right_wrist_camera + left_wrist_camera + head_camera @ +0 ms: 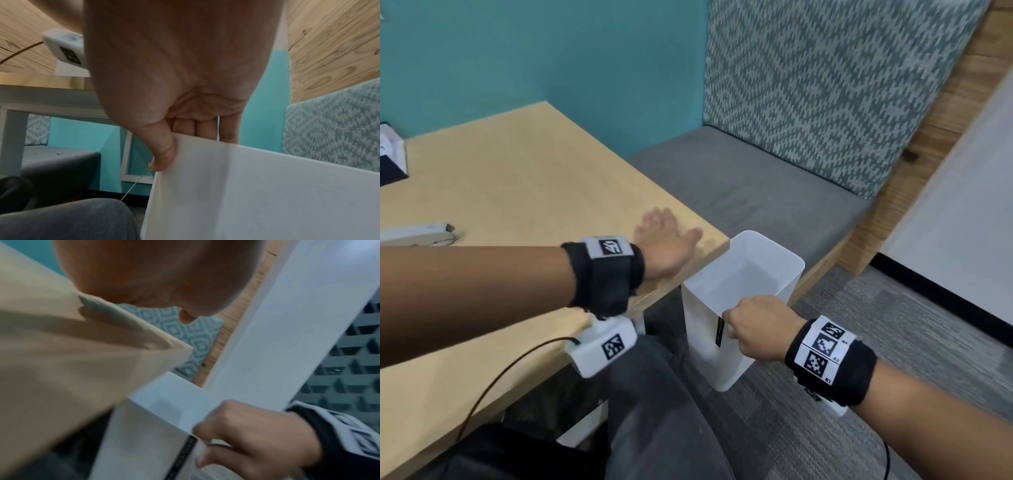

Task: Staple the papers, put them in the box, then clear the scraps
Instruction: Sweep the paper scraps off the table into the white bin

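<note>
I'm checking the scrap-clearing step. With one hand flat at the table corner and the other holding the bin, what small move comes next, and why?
Probably sweep the left hand off the table corner: the right hand holds the white bin just below that edge.

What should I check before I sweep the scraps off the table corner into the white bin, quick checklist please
1. Right hand grips the white bin's near rim: ok.
2. Bin mouth sits just below the table corner: ok.
3. Left hand lies flat on the table by that corner: ok.
4. Scraps under or ahead of the left hand: cannot tell, the picture is blurred.
5. Stapler lies clear of the sweep path: ok.
</note>
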{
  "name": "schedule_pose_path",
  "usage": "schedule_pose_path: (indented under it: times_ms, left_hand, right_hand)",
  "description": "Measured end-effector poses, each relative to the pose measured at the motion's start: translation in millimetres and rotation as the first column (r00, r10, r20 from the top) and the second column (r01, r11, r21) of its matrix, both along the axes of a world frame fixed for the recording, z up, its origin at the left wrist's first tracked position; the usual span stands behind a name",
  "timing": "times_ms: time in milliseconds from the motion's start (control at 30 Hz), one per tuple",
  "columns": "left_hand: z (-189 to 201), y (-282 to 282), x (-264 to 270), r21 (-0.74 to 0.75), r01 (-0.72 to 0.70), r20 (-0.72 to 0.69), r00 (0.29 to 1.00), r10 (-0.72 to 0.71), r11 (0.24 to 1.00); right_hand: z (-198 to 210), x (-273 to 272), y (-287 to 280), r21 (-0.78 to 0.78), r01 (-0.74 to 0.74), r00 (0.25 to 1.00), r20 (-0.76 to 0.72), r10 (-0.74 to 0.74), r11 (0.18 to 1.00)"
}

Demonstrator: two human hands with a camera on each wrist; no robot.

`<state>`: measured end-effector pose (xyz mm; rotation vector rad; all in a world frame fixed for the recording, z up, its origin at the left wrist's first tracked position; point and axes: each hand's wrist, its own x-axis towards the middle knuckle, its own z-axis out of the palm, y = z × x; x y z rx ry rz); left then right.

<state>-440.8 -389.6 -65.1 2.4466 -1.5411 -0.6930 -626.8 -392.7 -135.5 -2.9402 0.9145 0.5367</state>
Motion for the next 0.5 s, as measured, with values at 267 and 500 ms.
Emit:
schedule_pose_path:
  times_ms: [267,500]
  left_hand:
    - [-6,11,-25,0.058,-0.016,0.116,0.993,0.009,0.998]
    - [-1,45,-79,-0.007,0.422,-0.040,0.906,-0.422,0.907]
  right_hand:
    - [0,5,2,0.001,-0.005,0.999,0.036,0.005,1.000]
    - [-12,7,9,0.128,0.116,0.970,0.200,-0.141,0.985]
